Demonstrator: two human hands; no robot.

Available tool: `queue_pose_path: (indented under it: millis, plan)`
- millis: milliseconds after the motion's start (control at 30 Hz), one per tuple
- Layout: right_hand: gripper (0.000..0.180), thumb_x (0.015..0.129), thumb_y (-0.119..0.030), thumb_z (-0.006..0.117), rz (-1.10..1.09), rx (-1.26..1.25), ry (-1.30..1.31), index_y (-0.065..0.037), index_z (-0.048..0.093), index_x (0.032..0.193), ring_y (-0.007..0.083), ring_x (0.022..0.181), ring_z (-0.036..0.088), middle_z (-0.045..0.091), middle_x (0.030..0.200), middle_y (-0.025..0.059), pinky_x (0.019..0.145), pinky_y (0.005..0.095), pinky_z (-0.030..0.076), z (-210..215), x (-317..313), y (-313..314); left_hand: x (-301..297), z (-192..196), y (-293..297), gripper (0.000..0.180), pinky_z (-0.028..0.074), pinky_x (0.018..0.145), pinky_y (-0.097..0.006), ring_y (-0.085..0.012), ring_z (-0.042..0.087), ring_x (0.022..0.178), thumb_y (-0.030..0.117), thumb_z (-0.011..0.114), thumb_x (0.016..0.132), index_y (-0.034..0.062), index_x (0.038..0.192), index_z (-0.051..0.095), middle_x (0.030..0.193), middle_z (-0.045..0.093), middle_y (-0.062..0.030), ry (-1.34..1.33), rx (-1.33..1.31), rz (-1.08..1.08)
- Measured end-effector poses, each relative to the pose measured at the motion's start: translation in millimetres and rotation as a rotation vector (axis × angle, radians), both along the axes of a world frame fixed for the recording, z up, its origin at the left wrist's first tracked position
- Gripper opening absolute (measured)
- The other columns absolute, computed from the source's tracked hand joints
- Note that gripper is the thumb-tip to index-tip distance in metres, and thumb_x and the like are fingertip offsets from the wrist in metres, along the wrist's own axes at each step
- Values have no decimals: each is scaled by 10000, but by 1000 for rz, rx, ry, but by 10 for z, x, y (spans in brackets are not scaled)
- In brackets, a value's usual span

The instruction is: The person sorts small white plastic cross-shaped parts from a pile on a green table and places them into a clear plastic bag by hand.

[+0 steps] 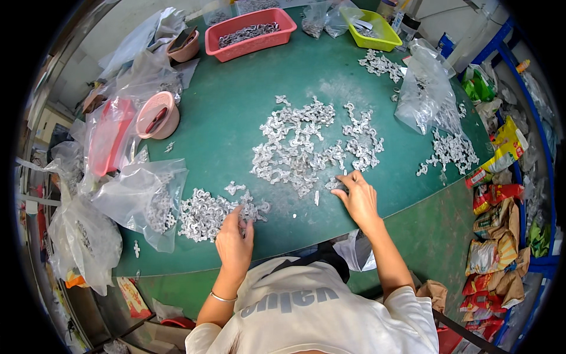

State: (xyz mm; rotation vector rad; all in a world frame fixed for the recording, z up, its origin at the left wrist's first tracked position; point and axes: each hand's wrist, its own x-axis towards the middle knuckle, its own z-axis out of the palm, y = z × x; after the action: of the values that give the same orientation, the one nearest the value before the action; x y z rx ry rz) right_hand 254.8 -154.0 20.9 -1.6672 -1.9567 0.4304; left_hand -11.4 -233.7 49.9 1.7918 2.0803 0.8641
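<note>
My left hand (234,239) rests at the right side of a heap of small silvery-grey metal castings (203,217). Its index finger and thumb are bent and apart, touching pieces at the heap's edge. My right hand (361,200) reaches in from the right, thumb and index finger spread around loose pieces at the lower edge of a larger spread of castings (295,138). No piece can be seen clearly gripped in either hand. One slim light piece (316,197) lies between the hands, and a single casting (234,187) lies just above the left heap.
The green table (221,130) bears a red basin (250,34) of metal pieces, a yellow-green basin (372,32) and a pink bowl (158,115). Clear plastic bags (147,197) crowd the left. More castings (451,150) lie right, beside another bag (427,88). Blue shelving (513,53) stands beyond.
</note>
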Motion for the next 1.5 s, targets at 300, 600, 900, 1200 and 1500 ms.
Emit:
queue_pose_path:
  millis: [300,600,900,1200,1500]
  plan:
    - [177,640,-67,732,182,391,326,-28,617,769,220,564,567,577,774,86,483,284,432,359,-160,-191,428,265,151,313,487,662,-231,-118,576,736,6,621,782,-6,1089,561,809,606,-54,-778,-199,-290]
    - [232,607,-7,731,438,564,321,-11,651,825,176,539,578,599,740,89,458,251,455,829,-160,-434,643,604,263,221,496,771,-270,-157,594,876,-23,584,815,-76,1029,573,993,611,-135,-1391,-320,-461]
    - [288,614,-28,757,412,443,483,7,631,872,190,573,609,621,747,107,470,256,466,928,-141,-513,633,701,207,219,485,831,-274,-161,585,916,-63,575,805,-86,1023,573,1012,597,-134,-1446,-300,-534]
    - [267,619,-12,749,363,373,547,8,635,860,187,587,606,619,744,116,477,251,458,951,-138,-584,658,731,192,201,492,813,-270,-169,586,904,-84,571,798,-94,999,578,1000,579,-140,-1448,-245,-573]
    - [118,776,-66,619,292,173,717,44,598,739,134,500,514,590,655,112,444,224,371,912,-122,-640,686,756,172,92,456,627,-224,-116,556,688,30,549,856,-55,828,572,824,583,-98,-1272,-391,-518]
